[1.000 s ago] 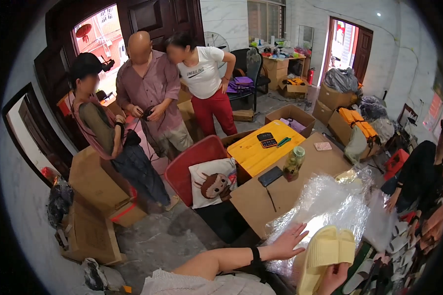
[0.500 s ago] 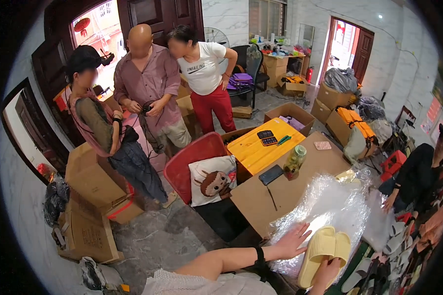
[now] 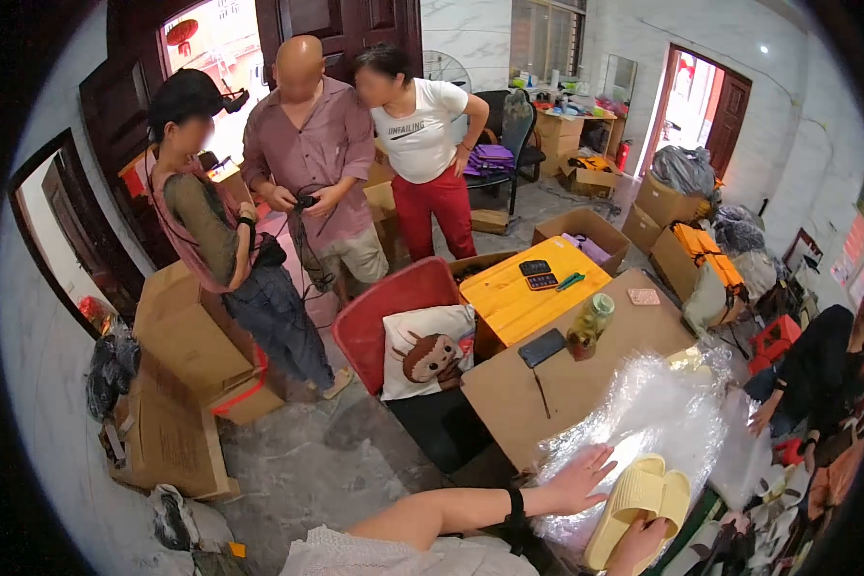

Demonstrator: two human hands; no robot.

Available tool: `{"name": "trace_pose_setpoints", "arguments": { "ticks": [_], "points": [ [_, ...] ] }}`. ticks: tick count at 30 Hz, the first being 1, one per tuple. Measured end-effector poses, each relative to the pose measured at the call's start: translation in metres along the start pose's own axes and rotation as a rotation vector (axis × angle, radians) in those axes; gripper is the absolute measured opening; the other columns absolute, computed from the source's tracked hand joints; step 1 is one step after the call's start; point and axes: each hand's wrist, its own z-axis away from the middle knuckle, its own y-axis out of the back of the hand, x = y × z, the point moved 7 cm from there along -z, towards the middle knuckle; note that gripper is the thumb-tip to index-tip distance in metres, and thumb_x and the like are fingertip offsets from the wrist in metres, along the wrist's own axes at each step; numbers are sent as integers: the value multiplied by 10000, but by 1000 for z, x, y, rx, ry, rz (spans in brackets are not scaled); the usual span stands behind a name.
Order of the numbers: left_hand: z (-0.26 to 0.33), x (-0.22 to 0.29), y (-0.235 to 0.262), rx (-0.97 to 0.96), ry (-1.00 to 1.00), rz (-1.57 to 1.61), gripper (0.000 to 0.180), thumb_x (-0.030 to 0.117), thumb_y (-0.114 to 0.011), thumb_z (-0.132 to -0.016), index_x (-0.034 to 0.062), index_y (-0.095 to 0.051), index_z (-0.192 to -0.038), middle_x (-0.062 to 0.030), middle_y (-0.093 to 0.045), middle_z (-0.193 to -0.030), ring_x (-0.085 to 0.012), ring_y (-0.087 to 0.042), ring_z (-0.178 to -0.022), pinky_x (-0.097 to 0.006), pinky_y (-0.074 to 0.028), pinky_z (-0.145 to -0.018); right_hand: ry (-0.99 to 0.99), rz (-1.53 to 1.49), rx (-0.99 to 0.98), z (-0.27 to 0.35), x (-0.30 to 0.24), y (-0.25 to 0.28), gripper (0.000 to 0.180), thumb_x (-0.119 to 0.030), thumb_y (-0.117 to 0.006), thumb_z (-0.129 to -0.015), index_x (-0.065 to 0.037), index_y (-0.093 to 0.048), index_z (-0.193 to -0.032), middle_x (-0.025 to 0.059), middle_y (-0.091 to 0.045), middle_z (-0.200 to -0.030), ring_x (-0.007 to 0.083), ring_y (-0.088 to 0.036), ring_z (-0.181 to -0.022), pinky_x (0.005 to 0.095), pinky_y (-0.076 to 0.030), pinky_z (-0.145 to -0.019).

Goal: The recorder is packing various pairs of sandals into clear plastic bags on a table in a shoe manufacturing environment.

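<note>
A pair of pale yellow slippers (image 3: pixel 631 501) is at the lower right, side by side with open toes facing away from me. My right hand (image 3: pixel 637 543) grips the pair from the near end, its fingers reaching in between the two slippers. Just left of them, my left hand (image 3: pixel 583 480) lies with fingers outstretched on a stack of clear plastic bags (image 3: pixel 634 413). Its fingertips come close to the left slipper; whether they touch it I cannot tell. The shiny bags spread over the near end of a cardboard-topped table (image 3: pixel 509 403).
Beyond the bags are a dark phone (image 3: pixel 543 348), a jar of greenish liquid (image 3: pixel 590 326) and a yellow board (image 3: pixel 533 288). A red chair with a cushion (image 3: pixel 427 353) stands left. Three people stand farther back. Another person's arm (image 3: pixel 766 408) and many shoes (image 3: pixel 739 538) are at right.
The whole view has shifted a little, so the room sits slightly farther right in the picture. My hands keep nearly the same pose around the slippers and bags.
</note>
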Motion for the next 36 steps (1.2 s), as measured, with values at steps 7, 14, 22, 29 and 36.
{"name": "trace_pose_setpoints", "arguments": {
  "ticks": [7, 14, 22, 29, 36],
  "points": [
    [1, 1, 1, 20, -5, 30, 727, 405, -511, -999, -12, -264, -1541, -240, -132, -1638, -424, -166, -1502, -501, -226, -1198, -120, -46, -94, 3, -8, 1, 401, -127, -581, -972, 67, -513, -1315, 277, -606, -1205, 444, -580, -1072, 442, -456, -912],
    [1, 1, 2, 29, -8, 43, 720, 406, -490, -1008, -25, -262, -1537, -251, -138, -1633, -420, -156, -1505, -498, -202, -1209, 14, -91, -8, -2, -4, -1, 420, -123, -581, -973, 57, -504, -1344, 269, -599, -1256, 437, -567, -1136, 426, -446, -956],
    [0, 3, 1, -23, -1, 30, 715, 431, -451, -1022, -27, -260, -1537, -254, -130, -1634, -416, -127, -1515, -495, -186, -1215, -8, -161, -19, 1, 1, -2, 397, -123, -579, -984, 60, -509, -1328, 253, -611, -1211, 413, -580, -1093, 414, -449, -938],
    [1, 3, 4, 9, -4, 2, 714, 433, -449, -1022, -19, -257, -1540, -251, -130, -1635, -417, -128, -1514, -498, -196, -1212, -11, -192, 13, 3, -6, 2, 388, -134, -578, -992, 66, -510, -1318, 249, -613, -1202, 407, -582, -1081, 407, -456, -925],
    [1, 2, 1, 42, -17, 0, 723, 426, -472, -1008, -14, -260, -1541, -245, -141, -1634, -411, -136, -1513, -501, -201, -1211, -4, -81, 5, 2, 4, -2, 417, -175, -580, -999, 66, -502, -1330, 269, -617, -1207, 432, -584, -1091, 418, -453, -930]
  ]
}}
